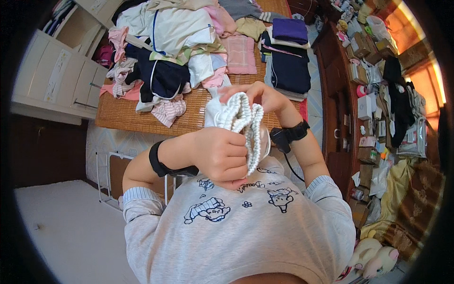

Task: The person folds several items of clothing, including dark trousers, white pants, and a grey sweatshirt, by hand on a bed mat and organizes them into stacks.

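My left hand (221, 156) is closed around one side of the gathered elastic waistband of a white garment (236, 115), held up before my chest. My right hand (264, 96) is at the garment's far side, thumb and fingers bent at the waistband; the cloth hides some of its fingertips. The waistband stands as a narrow loop between both hands, and the rest of the garment hangs beyond and below it, partly hidden. Past the hands lies a folded pink checked cloth (241, 53) on the woven mat (198, 115) that covers the table.
A heap of loose clothes (177, 32) covers the table's left part, with a crumpled pink striped garment (170, 110) near the front edge. Folded clothes are stacked (289, 71) at the right. White cabinets (56, 67) stand left; a dark wooden cabinet (337, 106) bearing boxes stands right.
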The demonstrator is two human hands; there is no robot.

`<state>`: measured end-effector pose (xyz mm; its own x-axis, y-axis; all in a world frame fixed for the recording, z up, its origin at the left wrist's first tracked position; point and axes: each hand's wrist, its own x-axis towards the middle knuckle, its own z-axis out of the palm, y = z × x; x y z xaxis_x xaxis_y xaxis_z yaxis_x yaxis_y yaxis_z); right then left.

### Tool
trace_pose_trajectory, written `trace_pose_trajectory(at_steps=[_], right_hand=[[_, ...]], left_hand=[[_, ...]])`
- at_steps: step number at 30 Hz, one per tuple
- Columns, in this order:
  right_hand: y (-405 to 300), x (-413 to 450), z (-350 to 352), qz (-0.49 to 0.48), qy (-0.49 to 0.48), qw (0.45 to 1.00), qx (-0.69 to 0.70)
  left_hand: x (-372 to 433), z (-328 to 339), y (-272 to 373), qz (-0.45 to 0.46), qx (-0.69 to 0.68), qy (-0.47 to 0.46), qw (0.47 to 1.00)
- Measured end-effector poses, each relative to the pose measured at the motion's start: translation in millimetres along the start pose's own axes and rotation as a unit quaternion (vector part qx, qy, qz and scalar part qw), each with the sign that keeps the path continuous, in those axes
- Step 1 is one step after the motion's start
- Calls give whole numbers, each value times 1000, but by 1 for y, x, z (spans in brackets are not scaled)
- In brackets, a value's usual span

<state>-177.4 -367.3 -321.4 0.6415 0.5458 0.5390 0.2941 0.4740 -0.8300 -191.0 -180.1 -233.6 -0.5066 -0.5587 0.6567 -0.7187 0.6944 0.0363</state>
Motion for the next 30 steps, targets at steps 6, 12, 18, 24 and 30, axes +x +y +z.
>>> trace_pose_trajectory(at_steps=[6,12,18,24,30], right_hand=[[18,4,-9,29,69,997,19],[8,15,-15,-4,157,983,-95],[14,37,-3,22,215,968,-126],[18,75,9,-47,264,926,-268],[14,105,16,-100,290,886,-349]], left_hand=[[-18,-8,8,-105,15,5,994],[-48,-28,14,-328,-14,-10,944],[-87,-60,6,-477,25,-78,875],[-68,-88,-10,-513,251,-42,820],[-61,-95,-54,-556,122,38,821]])
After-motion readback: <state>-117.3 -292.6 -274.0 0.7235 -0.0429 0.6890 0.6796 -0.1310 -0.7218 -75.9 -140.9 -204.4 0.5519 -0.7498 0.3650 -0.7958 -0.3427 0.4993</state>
